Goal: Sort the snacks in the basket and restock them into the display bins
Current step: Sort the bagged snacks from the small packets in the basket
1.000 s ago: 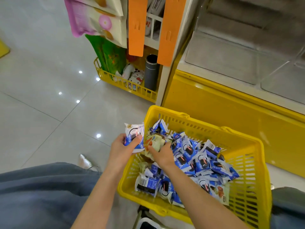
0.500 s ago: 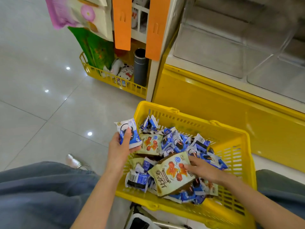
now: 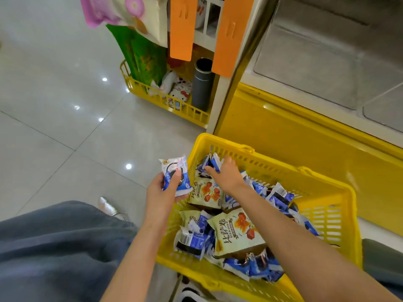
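Tiled shop floor [image 3: 54, 138]. We find sorting underway: left hand [image 3: 161, 197] holds a blue packet [image 3: 174, 175]; right hand [image 3: 229, 175] touches packets [image 3: 214, 161] mid-frame in the basket [image 3: 283, 168], grip unclear. Next, pinch one.

Left hand [image 3: 162, 194] held blue packet [image 3: 175, 176] beside yellow basket [image 3: 327, 184]. Right hand [image 3: 226, 174] reached into far corner, fingers on blue packets [image 3: 210, 163]; two pale green bags [image 3: 236, 233] lay among them.

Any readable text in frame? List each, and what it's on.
"比萨卷": big print on the near cream-green pack.
"BISAJUAN": small print on the far cream-green pack, probably.
Blue pack in the left hand, barcoded pack in the basket: print too blurred.
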A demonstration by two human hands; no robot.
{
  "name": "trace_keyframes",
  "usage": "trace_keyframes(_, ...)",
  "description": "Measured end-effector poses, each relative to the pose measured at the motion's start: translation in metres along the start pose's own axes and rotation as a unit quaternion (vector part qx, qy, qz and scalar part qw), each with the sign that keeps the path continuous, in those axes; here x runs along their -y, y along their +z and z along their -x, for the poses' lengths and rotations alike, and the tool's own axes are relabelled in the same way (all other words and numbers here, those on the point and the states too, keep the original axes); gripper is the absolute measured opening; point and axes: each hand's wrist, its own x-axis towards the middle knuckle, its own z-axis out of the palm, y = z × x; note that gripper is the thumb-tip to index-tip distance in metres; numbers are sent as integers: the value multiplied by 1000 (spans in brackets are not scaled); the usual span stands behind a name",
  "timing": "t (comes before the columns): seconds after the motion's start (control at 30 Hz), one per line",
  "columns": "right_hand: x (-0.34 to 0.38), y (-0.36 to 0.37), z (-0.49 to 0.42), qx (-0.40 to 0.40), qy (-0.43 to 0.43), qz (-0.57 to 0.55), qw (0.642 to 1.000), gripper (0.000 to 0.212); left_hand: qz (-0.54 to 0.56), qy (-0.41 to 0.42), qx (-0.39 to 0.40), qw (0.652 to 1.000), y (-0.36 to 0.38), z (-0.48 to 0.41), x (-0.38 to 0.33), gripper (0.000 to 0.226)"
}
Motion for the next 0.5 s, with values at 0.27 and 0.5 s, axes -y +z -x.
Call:
trace_keyframes(0.27, 13, 36, -36, 10, 142, -28, 989, 77, -8, -42, -22, 999, 0, -21, 6, 9)
trace_keyframes(0.5, -12, 11, -2, -34, 66, -78, 994, 38, -81, -11, -6, 997, 1, -25, 10, 12)
